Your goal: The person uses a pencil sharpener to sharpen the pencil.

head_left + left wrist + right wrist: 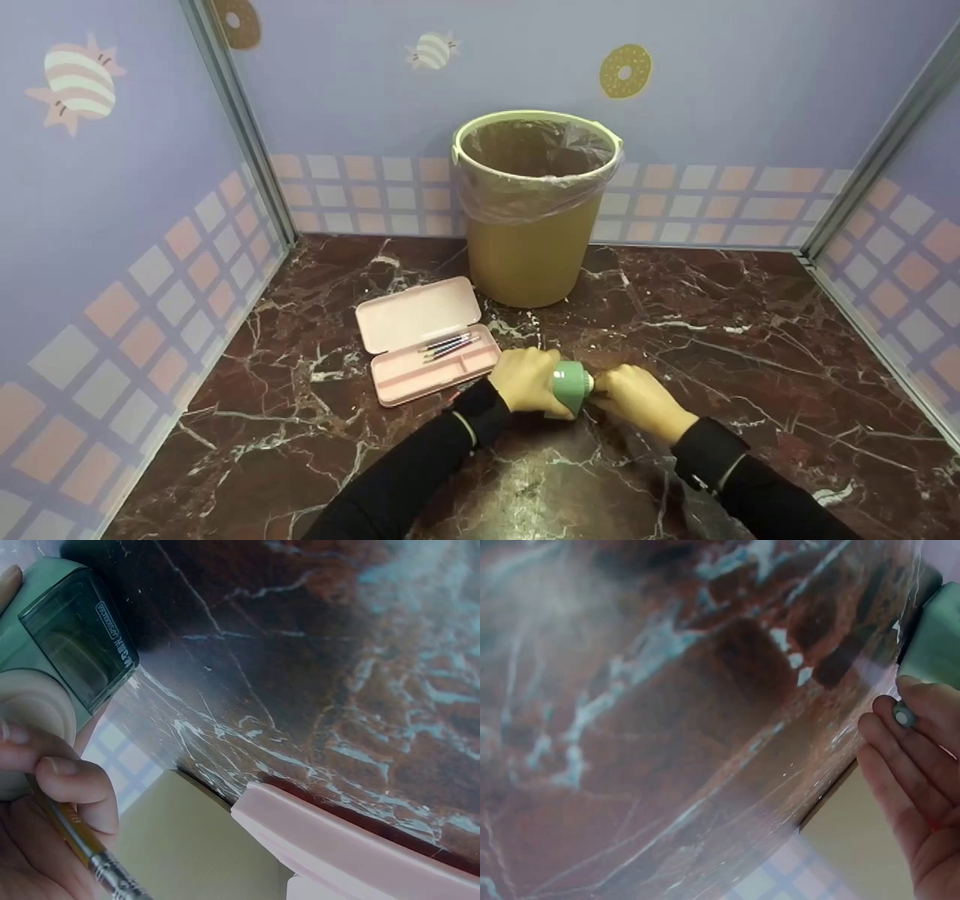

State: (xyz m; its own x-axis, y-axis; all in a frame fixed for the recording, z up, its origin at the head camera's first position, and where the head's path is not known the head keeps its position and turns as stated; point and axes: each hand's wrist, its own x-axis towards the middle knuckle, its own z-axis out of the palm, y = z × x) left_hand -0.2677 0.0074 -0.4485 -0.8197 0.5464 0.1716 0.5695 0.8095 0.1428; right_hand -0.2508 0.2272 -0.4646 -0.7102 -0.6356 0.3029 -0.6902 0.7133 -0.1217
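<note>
A panelled booth — candy-print walls (360,105), metal posts (238,112)

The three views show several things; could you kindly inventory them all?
tabletop: one, marbled red-brown, foreground
walls: three, patterned lilac, left, back and right
metal posts: two, grey, wall corners
bin: one, tan, near the back wall
liner: one, clear, over the bin's rim
pencil case: one, pink, open on the tabletop
loose pencils: several, mixed dark and light, inside the case
sharpener: one, green, right of the case
pencil: one, gold-brown and silver, at the sharpener
sleeves: two, black, at the near edge
left grip: one, bare, around the sharpener
right grip: one, bare, pinching the pencil
</note>
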